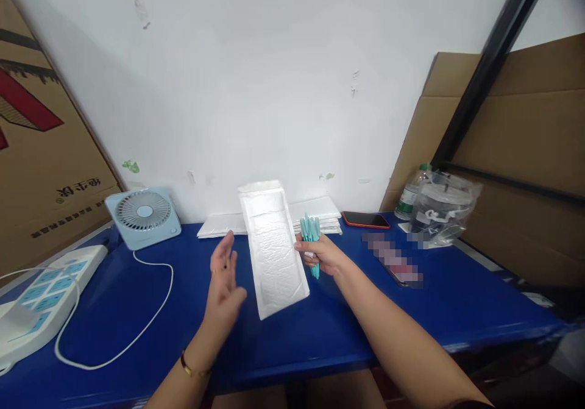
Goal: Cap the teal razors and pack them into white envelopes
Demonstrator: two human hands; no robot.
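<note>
A white padded mailer [276, 256] is held up at a slight tilt over the blue table, its quilted face toward me. My right hand [322, 253] pinches the mailer's right edge and also grips a bundle of thin teal sticks [311, 232]; I cannot make out what the sticks are. To the left of the mailer, my left hand [223, 287] is raised with its fingers apart, holding nothing and not touching the mailer. Behind the mailer, against the wall, lie stacks of flat white mailers [320, 208], partly hidden by it.
A light blue fan [145, 214] and a white power strip [55, 293] with a looping cable stand at the left. To the right lie an orange-edged phone [365, 219], a second, blurred-out phone [395, 263], a bottle [409, 199] and a clear plastic bag [445, 208]. Cardboard [525, 116] leans behind.
</note>
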